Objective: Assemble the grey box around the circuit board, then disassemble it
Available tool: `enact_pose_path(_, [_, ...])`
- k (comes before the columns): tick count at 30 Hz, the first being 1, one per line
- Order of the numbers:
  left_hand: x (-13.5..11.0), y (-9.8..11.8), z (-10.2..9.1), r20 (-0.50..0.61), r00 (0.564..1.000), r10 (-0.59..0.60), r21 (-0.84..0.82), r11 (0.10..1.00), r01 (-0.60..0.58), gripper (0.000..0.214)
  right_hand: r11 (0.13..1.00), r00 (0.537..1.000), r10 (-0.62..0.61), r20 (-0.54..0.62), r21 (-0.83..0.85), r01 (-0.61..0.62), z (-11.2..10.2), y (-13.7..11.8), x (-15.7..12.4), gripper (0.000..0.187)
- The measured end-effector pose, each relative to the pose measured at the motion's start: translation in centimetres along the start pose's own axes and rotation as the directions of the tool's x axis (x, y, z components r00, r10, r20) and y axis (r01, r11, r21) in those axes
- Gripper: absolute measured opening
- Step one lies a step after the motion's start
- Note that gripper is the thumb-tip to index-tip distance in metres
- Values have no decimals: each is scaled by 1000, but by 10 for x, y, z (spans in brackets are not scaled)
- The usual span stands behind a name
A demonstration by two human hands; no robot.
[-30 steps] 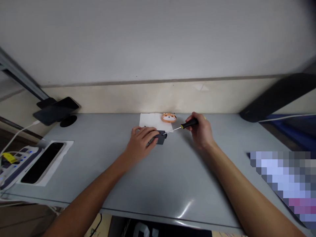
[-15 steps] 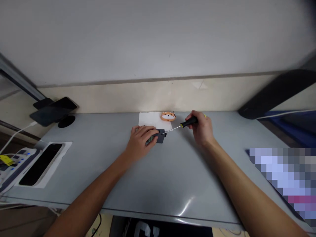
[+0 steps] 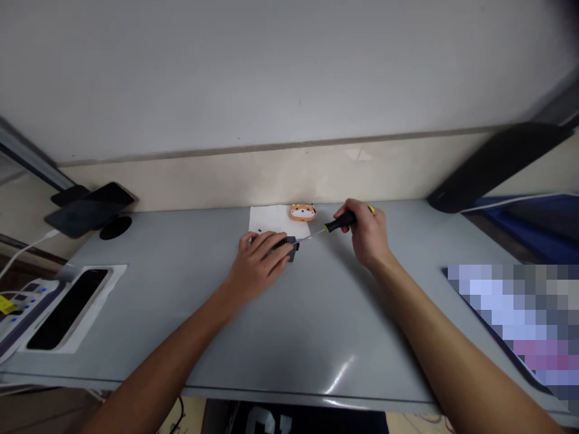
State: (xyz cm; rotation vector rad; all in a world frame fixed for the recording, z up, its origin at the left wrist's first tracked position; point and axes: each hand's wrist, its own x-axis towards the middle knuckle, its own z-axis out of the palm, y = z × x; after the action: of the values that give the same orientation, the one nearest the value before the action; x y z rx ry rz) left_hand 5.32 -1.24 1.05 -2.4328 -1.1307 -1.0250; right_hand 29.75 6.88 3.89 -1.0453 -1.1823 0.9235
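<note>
My left hand (image 3: 260,260) is closed over a small dark grey device (image 3: 292,248) on the desk, its fingers hiding most of it. My right hand (image 3: 368,235) grips a screwdriver (image 3: 340,222) with a black and yellow handle. Its thin metal shaft slants down to the left, and the tip meets the device's right part beside my left fingertips. Just behind lies a white paper sheet (image 3: 271,218) with a tiny dark piece on it. An orange case with an animal face (image 3: 303,212) rests on the sheet's back right corner.
On the left of the grey desk (image 3: 289,331) are a phone (image 3: 67,308) on white paper, a power strip (image 3: 27,307) and another phone on a stand (image 3: 93,211). A dark cylinder (image 3: 493,172) stands back right, near a blurred-out screen (image 3: 511,325). A wall closes off the back.
The view has shifted slightly. My left fingers now cover more of the device. My right hand still holds the screwdriver against the device, at much the same slant.
</note>
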Motion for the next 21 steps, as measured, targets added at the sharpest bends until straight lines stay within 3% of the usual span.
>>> enact_pose_path(10, [0,0,2,1,1000,-18,-6,1000,18,23,992,994,-113,6,-49,113,1,-9,-3,36])
enact_pose_path(21, [1,1,-1,9,1000,-17,2,1000,17,26,957,973,-224,52,-177,229,2,-45,-22,38])
